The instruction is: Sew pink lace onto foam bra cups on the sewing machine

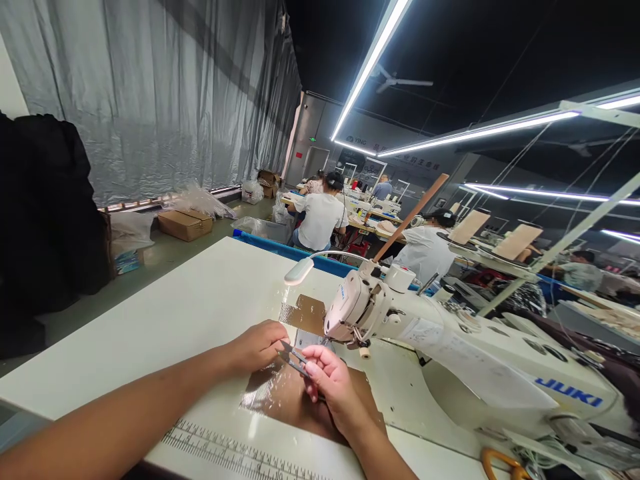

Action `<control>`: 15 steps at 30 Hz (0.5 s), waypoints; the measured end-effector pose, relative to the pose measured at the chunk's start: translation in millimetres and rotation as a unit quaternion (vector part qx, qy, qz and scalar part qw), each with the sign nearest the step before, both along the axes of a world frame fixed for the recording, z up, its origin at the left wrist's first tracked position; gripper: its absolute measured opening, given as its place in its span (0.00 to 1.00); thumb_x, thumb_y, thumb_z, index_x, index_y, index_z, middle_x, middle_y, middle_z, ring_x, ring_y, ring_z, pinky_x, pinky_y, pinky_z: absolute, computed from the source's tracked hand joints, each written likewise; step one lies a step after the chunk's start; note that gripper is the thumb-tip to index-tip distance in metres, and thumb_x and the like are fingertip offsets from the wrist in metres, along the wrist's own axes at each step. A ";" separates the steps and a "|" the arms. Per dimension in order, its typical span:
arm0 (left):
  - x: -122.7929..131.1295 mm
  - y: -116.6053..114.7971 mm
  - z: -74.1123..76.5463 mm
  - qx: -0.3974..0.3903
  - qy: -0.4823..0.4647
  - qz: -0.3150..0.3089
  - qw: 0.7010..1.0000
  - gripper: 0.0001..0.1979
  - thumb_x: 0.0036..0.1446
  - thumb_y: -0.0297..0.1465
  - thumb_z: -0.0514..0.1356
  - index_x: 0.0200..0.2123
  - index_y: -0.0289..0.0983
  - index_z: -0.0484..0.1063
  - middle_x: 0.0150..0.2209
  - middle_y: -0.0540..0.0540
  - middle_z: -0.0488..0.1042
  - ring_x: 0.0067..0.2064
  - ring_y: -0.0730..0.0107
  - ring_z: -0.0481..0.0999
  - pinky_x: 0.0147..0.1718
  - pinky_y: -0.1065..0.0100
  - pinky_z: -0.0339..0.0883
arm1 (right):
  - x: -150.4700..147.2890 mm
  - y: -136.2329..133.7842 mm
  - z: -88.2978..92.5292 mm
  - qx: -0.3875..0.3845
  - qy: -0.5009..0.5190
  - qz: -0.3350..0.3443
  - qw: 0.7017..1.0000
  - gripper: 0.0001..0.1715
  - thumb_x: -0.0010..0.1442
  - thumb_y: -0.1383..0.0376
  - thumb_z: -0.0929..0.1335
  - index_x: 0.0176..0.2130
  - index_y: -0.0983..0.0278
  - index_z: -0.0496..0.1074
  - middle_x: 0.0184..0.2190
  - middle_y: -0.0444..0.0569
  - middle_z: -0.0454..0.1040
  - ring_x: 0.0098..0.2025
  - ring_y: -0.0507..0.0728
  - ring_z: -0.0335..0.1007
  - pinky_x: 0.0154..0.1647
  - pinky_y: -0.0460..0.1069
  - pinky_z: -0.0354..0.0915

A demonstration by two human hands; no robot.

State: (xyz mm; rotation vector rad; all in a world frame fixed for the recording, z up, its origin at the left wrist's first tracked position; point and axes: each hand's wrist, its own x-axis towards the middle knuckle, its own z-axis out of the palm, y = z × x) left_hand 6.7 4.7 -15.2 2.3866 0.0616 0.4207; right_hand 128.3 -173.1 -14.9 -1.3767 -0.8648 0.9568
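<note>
A pair of thread snips [295, 358] is gripped in my right hand [334, 385], the blades parted and pointing left. Right beside the blade tips is my left hand [261, 343], fingers closed in a pinch; whatever they hold, if anything, is too small to make out. Both hands are over the bed of a white sewing machine [390, 313], just in front of its needle area. Under them the worktop bears a shiny brown covering [300, 413] with worn, glinting patches. The needle itself is hard to see behind my right fingers.
A small lamp [300, 271] on a bent neck hangs over the bed. A printed ruler scale [225, 450] runs along the table's front edge. Orange handles [495, 463] lie at the lower right. Ahead, people [320, 217] sit at other machines; a cardboard box [185, 225] stands on the floor.
</note>
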 end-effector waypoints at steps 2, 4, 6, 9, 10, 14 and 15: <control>0.3 0.4 0.2 0.004 0.001 -0.005 1.000 0.16 0.65 0.37 0.44 0.28 0.36 0.60 0.34 0.43 0.70 0.38 0.63 0.66 0.42 0.63 0.59 | 0.2 0.3 -0.1 -0.014 -0.016 -0.004 1.000 0.26 0.52 0.48 0.72 0.41 0.65 0.69 0.22 0.41 0.64 0.22 0.48 0.57 0.23 0.44 0.54; 0.7 0.6 0.4 0.007 0.005 -0.007 1.000 0.17 0.65 0.39 0.43 0.27 0.36 0.59 0.33 0.43 0.69 0.38 0.63 0.66 0.42 0.63 0.58 | 0.2 0.6 -0.5 -0.009 -0.005 -0.008 1.000 0.26 0.52 0.48 0.72 0.41 0.64 0.68 0.23 0.41 0.65 0.22 0.48 0.58 0.23 0.44 0.54; 1.1 0.8 0.5 0.012 0.009 -0.010 1.000 0.19 0.66 0.40 0.42 0.27 0.36 0.58 0.33 0.43 0.69 0.38 0.63 0.67 0.43 0.62 0.58 | 0.7 1.0 -1.5 0.015 0.018 -0.017 1.000 0.26 0.53 0.49 0.72 0.42 0.63 0.68 0.24 0.41 0.66 0.22 0.47 0.58 0.23 0.44 0.54; 1.4 0.9 0.3 0.023 0.015 -0.010 1.000 0.20 0.67 0.41 0.40 0.28 0.36 0.58 0.33 0.43 0.69 0.38 0.63 0.66 0.43 0.62 0.58 | 2.5 2.4 -3.7 0.026 -0.006 -0.031 0.999 0.26 0.52 0.49 0.72 0.41 0.64 0.69 0.23 0.41 0.66 0.22 0.47 0.57 0.24 0.44 0.55; 1.6 0.9 0.1 0.026 0.017 -0.009 0.999 0.20 0.67 0.41 0.40 0.28 0.36 0.58 0.33 0.43 0.69 0.37 0.63 0.66 0.43 0.62 0.58 | 3.3 2.8 -4.2 0.022 -0.012 -0.031 0.999 0.26 0.51 0.48 0.73 0.40 0.65 0.69 0.23 0.42 0.66 0.22 0.48 0.57 0.24 0.45 0.56; 1.9 0.9 -0.2 0.034 0.016 -0.012 0.999 0.21 0.67 0.41 0.39 0.27 0.36 0.57 0.33 0.44 0.69 0.37 0.63 0.66 0.43 0.62 0.59 | 5.3 4.0 -3.7 0.024 0.025 -0.057 0.998 0.30 0.49 0.47 0.73 0.43 0.65 0.69 0.25 0.44 0.70 0.20 0.48 0.58 0.22 0.45 0.57; 1.9 0.8 -0.2 0.036 0.014 -0.013 0.999 0.21 0.67 0.41 0.39 0.27 0.36 0.57 0.32 0.44 0.68 0.37 0.64 0.66 0.43 0.62 0.59 | 5.5 4.2 -3.1 0.025 0.029 -0.066 0.997 0.31 0.48 0.47 0.74 0.43 0.65 0.69 0.25 0.45 0.70 0.20 0.48 0.58 0.21 0.45 0.57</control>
